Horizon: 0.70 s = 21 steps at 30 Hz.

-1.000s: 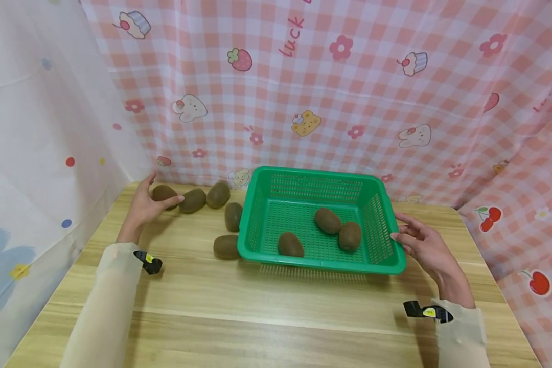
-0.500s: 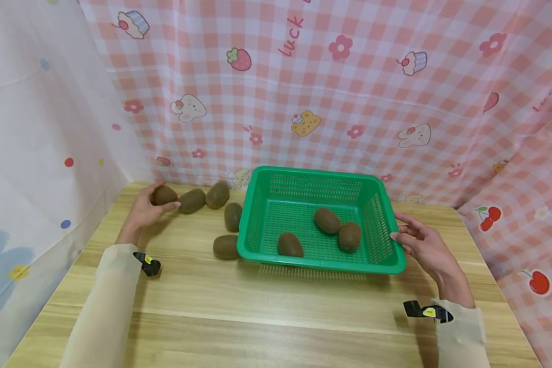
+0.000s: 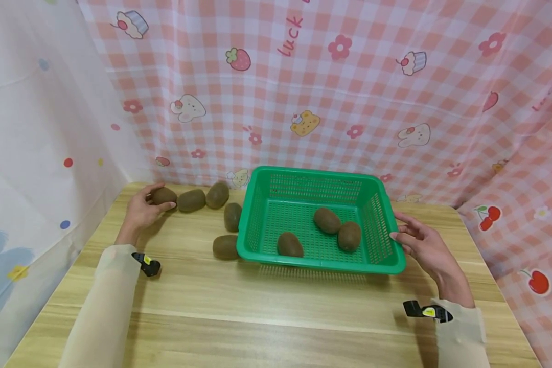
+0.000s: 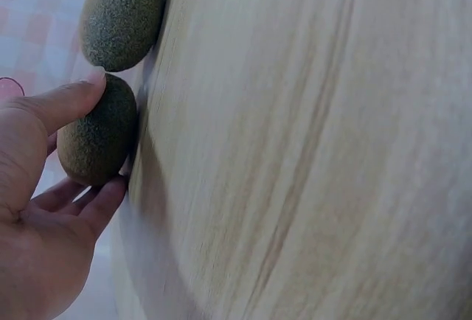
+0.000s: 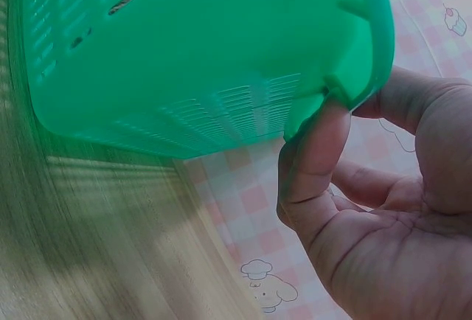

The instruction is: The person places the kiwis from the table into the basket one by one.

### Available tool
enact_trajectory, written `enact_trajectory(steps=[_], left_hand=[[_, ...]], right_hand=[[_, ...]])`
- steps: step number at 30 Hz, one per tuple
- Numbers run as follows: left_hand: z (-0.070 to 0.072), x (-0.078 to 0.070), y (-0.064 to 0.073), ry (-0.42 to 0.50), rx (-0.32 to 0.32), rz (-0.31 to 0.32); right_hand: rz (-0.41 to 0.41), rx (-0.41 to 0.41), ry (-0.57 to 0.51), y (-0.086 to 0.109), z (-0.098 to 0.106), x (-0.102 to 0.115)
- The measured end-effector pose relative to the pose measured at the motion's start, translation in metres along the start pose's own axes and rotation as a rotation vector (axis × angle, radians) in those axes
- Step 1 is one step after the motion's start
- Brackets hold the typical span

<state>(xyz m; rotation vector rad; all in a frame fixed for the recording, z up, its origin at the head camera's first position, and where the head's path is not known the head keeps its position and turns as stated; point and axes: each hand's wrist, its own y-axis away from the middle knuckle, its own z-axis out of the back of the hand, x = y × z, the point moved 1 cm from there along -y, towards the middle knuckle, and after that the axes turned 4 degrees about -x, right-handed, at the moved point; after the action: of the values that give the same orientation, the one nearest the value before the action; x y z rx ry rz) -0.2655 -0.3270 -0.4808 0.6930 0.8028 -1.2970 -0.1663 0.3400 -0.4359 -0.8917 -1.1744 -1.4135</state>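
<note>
At the back left of the table, my left hand [image 3: 141,210] holds the end kiwi [image 3: 164,195] of a row between thumb and fingers. The left wrist view shows the thumb over that kiwi's [image 4: 102,139] near side and fingertips under its lower end, close to the wood. A second kiwi [image 3: 191,201] lies right beside it. My right hand [image 3: 425,245] grips the right rim of the green plastic basket [image 3: 322,263], thumb over the edge and fingers beneath. In the right wrist view the basket's wall [image 5: 184,54] rises tilted off the table. Several brown kiwis are in the two groups.
Inside the basket lie three kiwis, one [image 3: 290,245] by the front wall and two touching at the right. Loose kiwis [image 3: 226,247] sit against its left side. A checked curtain [image 3: 276,102] hangs behind the wooden table [image 3: 257,322].
My left fingers have come down around the end kiwi, and the thumb has drawn back from the second one. The right hand and the basket stay where they were.
</note>
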Motion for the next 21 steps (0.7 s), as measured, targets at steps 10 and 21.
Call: enact_trajectory(steps=[10, 21], left_hand=[[0.001, -0.001, 0.005, 0.02, -0.088, 0.05], [0.003, -0.011, 0.008, 0.009, -0.12, 0.038]], right_hand=[[0.006, 0.007, 0.005, 0.0, -0.001, 0.001], [0.006, 0.009, -0.011, 0.0, 0.0, 0.001]])
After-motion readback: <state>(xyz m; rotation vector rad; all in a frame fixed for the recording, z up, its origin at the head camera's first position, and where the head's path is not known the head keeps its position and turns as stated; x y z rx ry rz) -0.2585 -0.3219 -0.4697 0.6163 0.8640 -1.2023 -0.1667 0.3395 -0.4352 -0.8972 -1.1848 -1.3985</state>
